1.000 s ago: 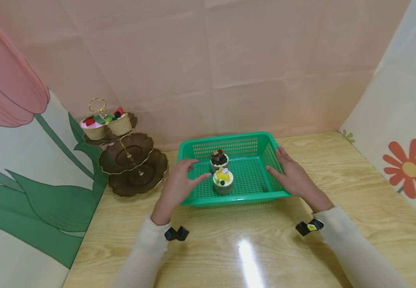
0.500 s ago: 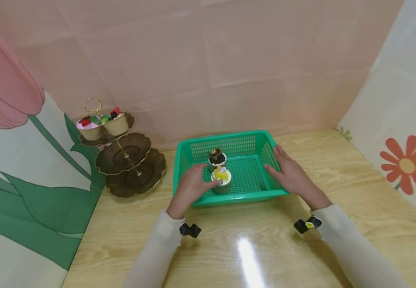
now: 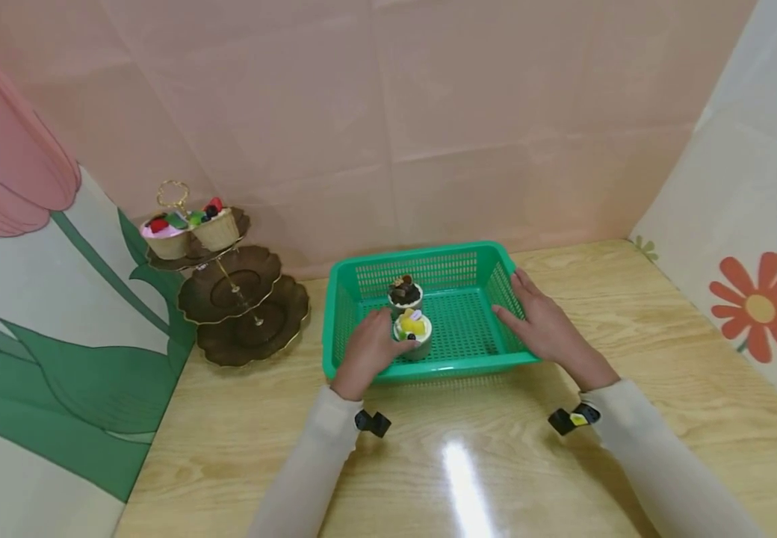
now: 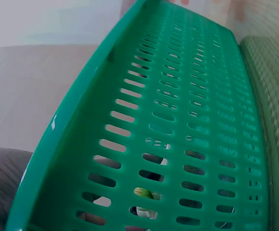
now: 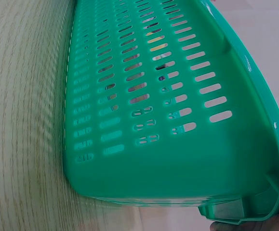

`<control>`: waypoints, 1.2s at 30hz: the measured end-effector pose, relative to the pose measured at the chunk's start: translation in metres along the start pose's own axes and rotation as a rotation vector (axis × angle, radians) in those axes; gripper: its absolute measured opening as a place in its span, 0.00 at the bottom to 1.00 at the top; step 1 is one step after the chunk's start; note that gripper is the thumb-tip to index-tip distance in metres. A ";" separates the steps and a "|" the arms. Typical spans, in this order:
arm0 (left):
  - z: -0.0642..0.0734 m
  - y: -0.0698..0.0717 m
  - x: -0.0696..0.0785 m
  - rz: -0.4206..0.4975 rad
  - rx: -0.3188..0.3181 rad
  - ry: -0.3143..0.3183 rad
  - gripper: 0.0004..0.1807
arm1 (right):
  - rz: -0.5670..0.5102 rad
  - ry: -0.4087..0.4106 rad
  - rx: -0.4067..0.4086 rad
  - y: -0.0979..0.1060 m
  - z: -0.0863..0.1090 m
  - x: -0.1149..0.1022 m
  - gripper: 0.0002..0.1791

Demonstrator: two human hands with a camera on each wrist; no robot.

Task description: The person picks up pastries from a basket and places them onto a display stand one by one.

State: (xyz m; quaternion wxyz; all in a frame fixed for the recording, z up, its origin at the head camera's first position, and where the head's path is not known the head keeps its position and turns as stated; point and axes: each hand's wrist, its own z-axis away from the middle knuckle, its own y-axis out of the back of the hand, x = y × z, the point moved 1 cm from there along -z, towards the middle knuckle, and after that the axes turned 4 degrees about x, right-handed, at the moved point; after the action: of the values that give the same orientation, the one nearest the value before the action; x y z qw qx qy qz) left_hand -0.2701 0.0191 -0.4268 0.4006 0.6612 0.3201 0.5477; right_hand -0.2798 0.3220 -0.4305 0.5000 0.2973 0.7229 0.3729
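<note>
A green plastic basket (image 3: 456, 368) stands on the wooden table with two cupcakes inside. The nearer cupcake (image 3: 415, 326) has white cream and yellow fruit on top; the one behind it, a chocolate-topped cupcake (image 3: 405, 294), stands upright. My left hand (image 3: 370, 349) reaches over the basket's front left and grips the yellow-topped cupcake, thumb at its front and fingers on its far left side, partly hidden. My right hand (image 3: 550, 325) holds the basket's right end, thumb inside and fingers along the rim. Both wrist views mostly show the slotted basket wall (image 4: 211, 120).
To the left of the basket stands a three-tier brown cake stand (image 3: 254, 329) with a gold ring handle. Its top tier bears a pink-creamed cupcake (image 3: 165, 239) and a berry-topped cupcake (image 3: 217, 230). A pink backdrop (image 3: 462, 149) hangs behind the table.
My left hand has moved right and inward from the basket's left side, and its thumb and fingers have closed on the yellow-topped cupcake. The right hand keeps its place on the basket.
</note>
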 end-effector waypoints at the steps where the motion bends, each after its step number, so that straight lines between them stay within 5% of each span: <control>1: -0.001 -0.001 0.000 -0.005 -0.001 -0.003 0.42 | 0.000 0.000 0.001 0.000 0.000 0.000 0.46; 15: -0.007 -0.006 -0.003 0.026 -0.073 0.003 0.30 | -0.007 -0.002 -0.015 0.001 0.000 -0.003 0.46; 36: -0.008 -0.007 -0.001 0.054 -0.095 -0.022 0.35 | -0.018 0.000 -0.013 0.002 0.000 -0.003 0.45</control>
State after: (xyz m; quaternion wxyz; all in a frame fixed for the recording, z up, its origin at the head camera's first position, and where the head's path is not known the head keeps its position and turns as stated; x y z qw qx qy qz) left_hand -0.2785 0.0233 -0.4325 0.4201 0.6557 0.2713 0.5656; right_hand -0.2790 0.3213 -0.4272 0.5052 0.2875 0.7232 0.3731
